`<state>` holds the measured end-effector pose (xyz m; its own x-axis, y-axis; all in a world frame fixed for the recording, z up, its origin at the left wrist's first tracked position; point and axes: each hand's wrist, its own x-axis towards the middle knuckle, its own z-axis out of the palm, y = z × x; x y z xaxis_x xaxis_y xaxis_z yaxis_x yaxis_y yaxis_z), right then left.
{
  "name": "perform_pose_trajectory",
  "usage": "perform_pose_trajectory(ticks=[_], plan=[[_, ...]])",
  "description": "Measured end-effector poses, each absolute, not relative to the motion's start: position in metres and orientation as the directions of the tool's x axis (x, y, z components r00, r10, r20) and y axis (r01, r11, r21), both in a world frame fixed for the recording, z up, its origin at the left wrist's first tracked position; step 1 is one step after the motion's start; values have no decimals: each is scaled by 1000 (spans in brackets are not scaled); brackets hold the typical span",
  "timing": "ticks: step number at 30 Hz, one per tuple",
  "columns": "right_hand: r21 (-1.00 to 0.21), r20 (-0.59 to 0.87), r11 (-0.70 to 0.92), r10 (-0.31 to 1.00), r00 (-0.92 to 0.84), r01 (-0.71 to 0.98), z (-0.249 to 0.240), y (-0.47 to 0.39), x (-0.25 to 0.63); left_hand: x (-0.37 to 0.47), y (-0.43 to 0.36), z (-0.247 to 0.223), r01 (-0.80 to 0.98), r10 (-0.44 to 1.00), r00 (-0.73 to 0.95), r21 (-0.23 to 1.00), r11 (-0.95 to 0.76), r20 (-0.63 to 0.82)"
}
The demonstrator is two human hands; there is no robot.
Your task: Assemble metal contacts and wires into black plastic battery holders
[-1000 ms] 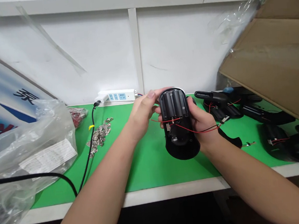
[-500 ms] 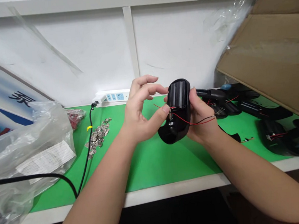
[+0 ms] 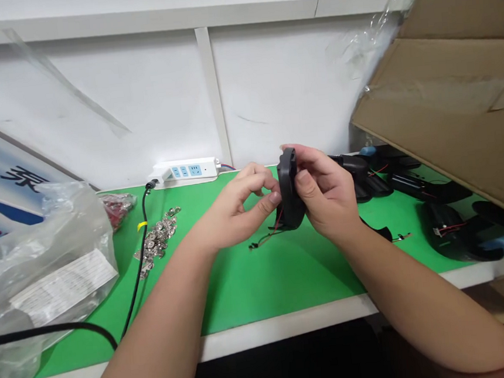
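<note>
In front of me my right hand (image 3: 329, 191) grips a black plastic battery housing (image 3: 291, 191), fingers behind it and thumb on its near right side. The housing is upright and turned edge-on, so its battery compartment is hidden. At its left side, my left hand (image 3: 253, 198) has thumb and bent fingers drawn together against it; whatever is between the fingertips is hidden. Thin red and black wires (image 3: 270, 234) hang below the left fingertips, ending in a small dark tip over the green mat (image 3: 261, 288).
Several black housings (image 3: 437, 184) with wires lie at right beside a large cardboard box (image 3: 449, 72). Small metal pieces (image 3: 158, 238) are heaped at left, near a black cable (image 3: 141, 263) plugged into a white power strip (image 3: 208, 168). A clear plastic bag (image 3: 74, 222) lies far left.
The housing has been turned from showing its open battery compartment to edge-on. The wires now hang down on its left. My left thumb and fingers have closed in at its side.
</note>
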<state>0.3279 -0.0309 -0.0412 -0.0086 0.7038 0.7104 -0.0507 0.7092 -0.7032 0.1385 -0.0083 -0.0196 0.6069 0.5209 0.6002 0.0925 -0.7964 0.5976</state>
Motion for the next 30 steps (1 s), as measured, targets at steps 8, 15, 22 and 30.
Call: perform_pose_trajectory(ticks=[8, 15, 22, 30], plan=[[-595, 790, 803, 577, -205, -31, -54, -31, 327, 132, -8, -15, -13, 578, 585, 719, -694, 569], [-463, 830, 858, 508, -232, 223, -58, -26, 327, 123, -7, -12, 123, 552, 608, 619, -775, 571], [-553, 807, 808, 580, -110, 200, -67, -21, 319, 131, -8, -15, 50, 669, 504, 754, -654, 547], [-327, 904, 899, 387, -181, 292, -59, -22, 324, 128, -5, -13, 97, 657, 478, 708, -699, 583]])
